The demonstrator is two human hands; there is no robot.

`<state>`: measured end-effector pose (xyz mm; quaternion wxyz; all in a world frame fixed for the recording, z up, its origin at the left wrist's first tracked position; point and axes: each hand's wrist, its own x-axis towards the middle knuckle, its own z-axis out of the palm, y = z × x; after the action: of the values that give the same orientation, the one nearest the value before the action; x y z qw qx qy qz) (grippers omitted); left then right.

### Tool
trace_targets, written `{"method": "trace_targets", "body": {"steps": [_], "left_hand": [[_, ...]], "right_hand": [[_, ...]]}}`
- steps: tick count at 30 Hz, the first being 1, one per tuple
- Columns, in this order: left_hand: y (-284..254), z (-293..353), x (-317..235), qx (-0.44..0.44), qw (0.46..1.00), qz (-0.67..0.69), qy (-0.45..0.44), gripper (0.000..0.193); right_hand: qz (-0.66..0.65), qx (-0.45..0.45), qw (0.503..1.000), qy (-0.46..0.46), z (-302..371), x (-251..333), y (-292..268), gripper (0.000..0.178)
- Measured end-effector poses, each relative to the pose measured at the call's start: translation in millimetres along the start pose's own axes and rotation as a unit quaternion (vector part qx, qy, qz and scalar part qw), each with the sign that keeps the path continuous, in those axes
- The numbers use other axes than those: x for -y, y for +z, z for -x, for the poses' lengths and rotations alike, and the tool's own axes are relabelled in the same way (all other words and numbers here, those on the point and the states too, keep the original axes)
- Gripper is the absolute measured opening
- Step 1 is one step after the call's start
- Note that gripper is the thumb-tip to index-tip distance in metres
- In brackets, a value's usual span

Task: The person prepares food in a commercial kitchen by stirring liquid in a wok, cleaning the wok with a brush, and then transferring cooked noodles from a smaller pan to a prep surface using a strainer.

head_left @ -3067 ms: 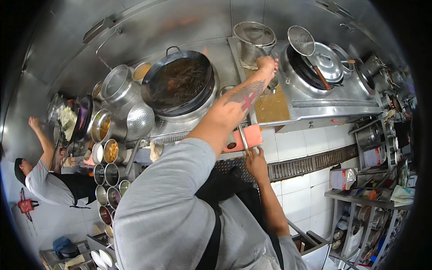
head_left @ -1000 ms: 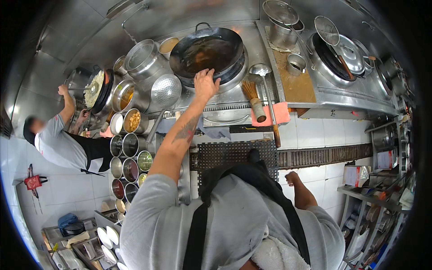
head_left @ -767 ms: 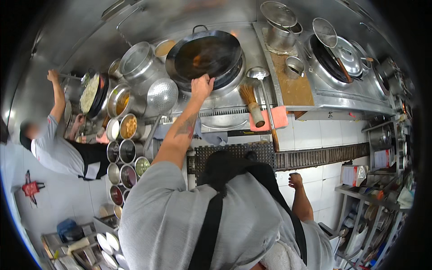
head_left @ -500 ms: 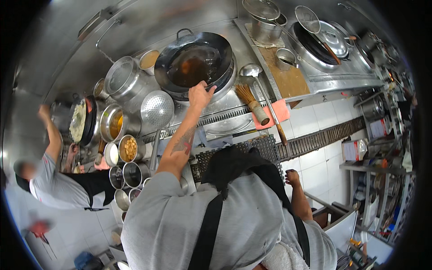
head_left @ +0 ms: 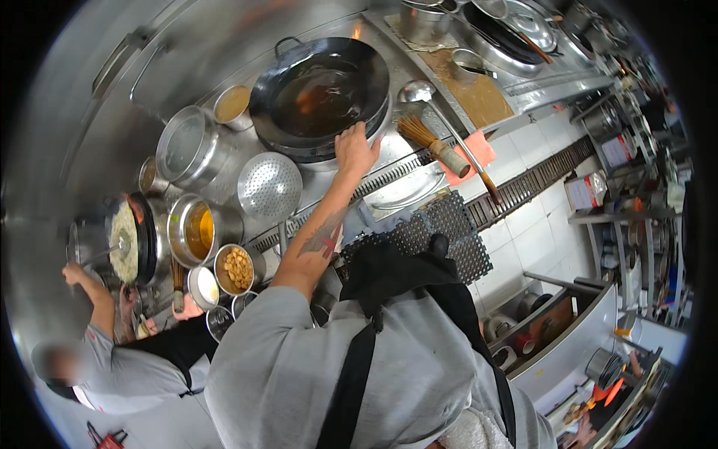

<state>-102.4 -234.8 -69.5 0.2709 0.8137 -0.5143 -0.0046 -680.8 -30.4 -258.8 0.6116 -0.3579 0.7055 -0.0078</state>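
Resting at the near edge of a wide black wok (head_left: pixel 374 78), the wearer's bare left hand (head_left: pixel 355 153) appears to meet metal that may well be hot. The wok sits over a steel burner ring (head_left: pixel 382 122) on the worktop (head_left: pixel 404 69), a little left of centre, holding dark, glossy liquid (head_left: pixel 321 93); an orange flame (head_left: pixel 357 30) shows at its far side. If the rim were pushed unevenly, the pan could rock on its ring and slop liquid over the fingers and tattooed forearm (head_left: pixel 329 232). A perforated skimmer (head_left: pixel 269 185) lies just left of that arm, handle pointing near, so an elbow could knock it. To the right, a bristle brush (head_left: pixel 435 146) lies near the burner, where stray fire might singe it, beside a long ladle (head_left: pixel 416 92); both reach onto a pink cloth (head_left: pixel 485 150). As for the grip, the fingers bend over the near rim, thumb parted to the right; whether they clasp a handle or merely lean there cannot be told. The right hand is out of view.
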Motion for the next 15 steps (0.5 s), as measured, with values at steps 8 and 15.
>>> {"method": "trace_targets", "body": {"steps": [8, 15], "left_hand": [[8.6, 13.5, 10.1, -0.095, 0.993, -0.003, 0.073, 0.032], [16.0, 9.6, -1.3, -0.133, 0.989, -0.042, 0.04, 0.02]], "right_hand": [[-0.005, -0.05, 0.998, 0.046, 37.5, -50.0, 10.3, 0.033], [-0.027, -0.06, 0.997, 0.045, 43.9, -62.2, 13.3, 0.035]]}}
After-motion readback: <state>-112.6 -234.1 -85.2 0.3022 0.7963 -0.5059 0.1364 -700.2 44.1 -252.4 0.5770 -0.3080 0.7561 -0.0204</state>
